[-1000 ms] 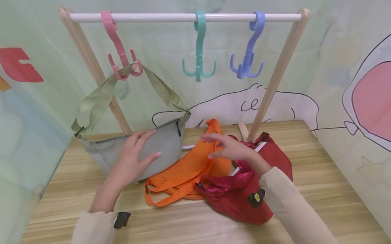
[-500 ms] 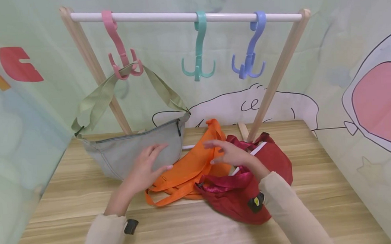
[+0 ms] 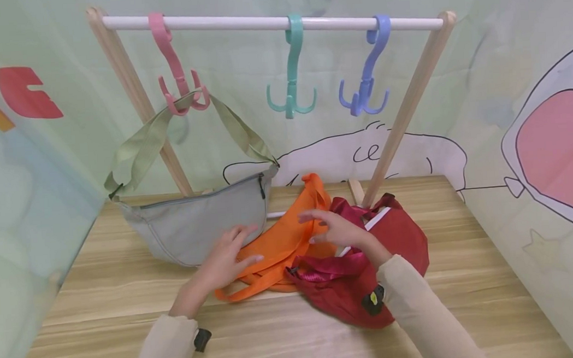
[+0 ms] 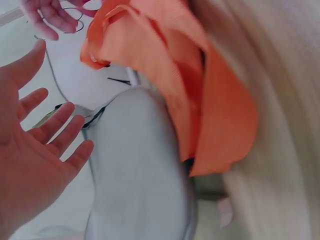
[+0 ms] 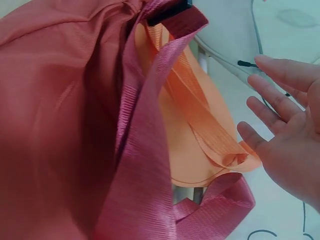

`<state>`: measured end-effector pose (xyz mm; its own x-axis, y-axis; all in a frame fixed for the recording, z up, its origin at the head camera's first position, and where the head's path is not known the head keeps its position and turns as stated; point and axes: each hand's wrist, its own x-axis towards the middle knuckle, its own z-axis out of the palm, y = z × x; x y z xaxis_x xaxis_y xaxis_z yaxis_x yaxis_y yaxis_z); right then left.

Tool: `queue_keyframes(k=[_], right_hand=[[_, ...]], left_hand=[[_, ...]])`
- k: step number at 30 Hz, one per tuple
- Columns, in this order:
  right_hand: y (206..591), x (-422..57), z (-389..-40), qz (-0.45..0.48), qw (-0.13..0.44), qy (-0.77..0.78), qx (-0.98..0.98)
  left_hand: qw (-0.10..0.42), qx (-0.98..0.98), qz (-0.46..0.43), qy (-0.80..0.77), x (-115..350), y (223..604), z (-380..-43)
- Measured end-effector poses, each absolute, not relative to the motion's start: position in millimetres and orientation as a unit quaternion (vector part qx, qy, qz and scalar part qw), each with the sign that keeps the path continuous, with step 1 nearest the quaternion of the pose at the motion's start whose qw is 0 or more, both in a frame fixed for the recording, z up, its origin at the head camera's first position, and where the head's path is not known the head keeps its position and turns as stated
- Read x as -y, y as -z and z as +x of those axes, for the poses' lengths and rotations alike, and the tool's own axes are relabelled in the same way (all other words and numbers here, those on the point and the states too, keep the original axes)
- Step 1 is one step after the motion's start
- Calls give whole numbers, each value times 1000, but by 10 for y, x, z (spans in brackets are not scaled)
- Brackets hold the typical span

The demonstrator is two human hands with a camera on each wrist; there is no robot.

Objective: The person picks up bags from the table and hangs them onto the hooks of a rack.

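Observation:
My left hand (image 3: 226,261), fingers spread and holding nothing, hovers over the left end of the orange bag (image 3: 276,245), near the lower edge of the grey bag (image 3: 205,222). The right hand (image 3: 336,229) is above the orange bag's right part, its fingers loosely bent and apart from the cloth; the right wrist view also shows it empty. A dark red bag (image 3: 352,290) lies on the table under the right forearm, its strap (image 5: 145,130) crossing in front of the orange bag. By its green strap (image 3: 144,146) the grey bag hangs from the pink hook (image 3: 176,70).
A wooden rack with a white bar (image 3: 237,23) stands at the back. A teal hook (image 3: 291,74) and a blue hook (image 3: 368,70) hang from it with nothing on them. The wood-grain table (image 3: 257,345) meets printed cloth walls at the sides and back.
My left hand has moved right and toward me, from in front of the grey bag to above the orange bag. The right hand has dropped slightly. The bags have not moved.

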<state>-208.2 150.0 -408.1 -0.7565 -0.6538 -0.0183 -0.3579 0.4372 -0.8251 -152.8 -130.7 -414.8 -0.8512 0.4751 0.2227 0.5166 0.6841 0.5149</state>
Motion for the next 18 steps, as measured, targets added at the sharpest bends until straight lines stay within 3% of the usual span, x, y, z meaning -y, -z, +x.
queue_keyframes(k=[18], right_hand=[[4291, -1494, -2079, -294, 153, 438, -836]], left_hand=[[-44, 904, -271, 327, 1197, 4485, -1496]])
